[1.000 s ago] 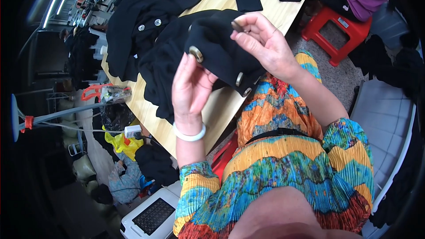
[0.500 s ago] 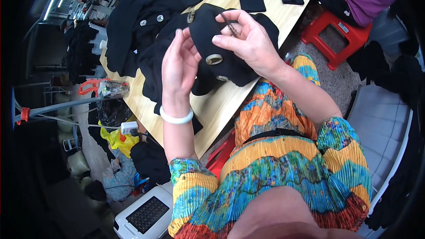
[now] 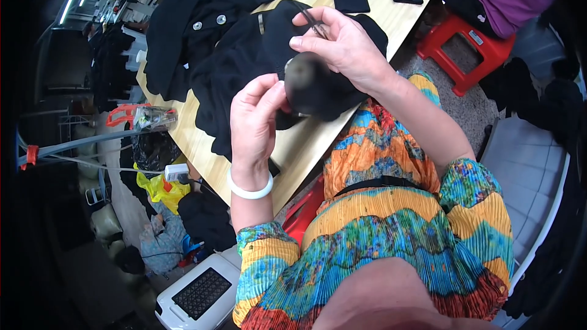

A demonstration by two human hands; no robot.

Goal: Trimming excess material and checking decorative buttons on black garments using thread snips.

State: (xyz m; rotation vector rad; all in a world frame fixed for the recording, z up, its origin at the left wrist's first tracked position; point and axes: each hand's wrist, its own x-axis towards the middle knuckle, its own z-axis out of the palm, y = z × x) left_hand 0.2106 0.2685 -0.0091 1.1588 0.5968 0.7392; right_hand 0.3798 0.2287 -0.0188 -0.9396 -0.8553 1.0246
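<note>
The left hand (image 3: 255,113) is pinching the black cloth (image 3: 313,99) beside a blurred button (image 3: 299,73); the right hand (image 3: 353,47) is holding a dark tool (image 3: 309,18) between thumb and fingers.

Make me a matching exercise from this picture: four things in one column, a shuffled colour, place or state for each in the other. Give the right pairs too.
1. Left hand
2. Right hand
3. Bracelet
4. Stool

A. Plain red
B. Pinching black cloth
C. White, around a wrist
D. Holding a thin dark tool

Pairs: 1-B, 2-D, 3-C, 4-A
</note>
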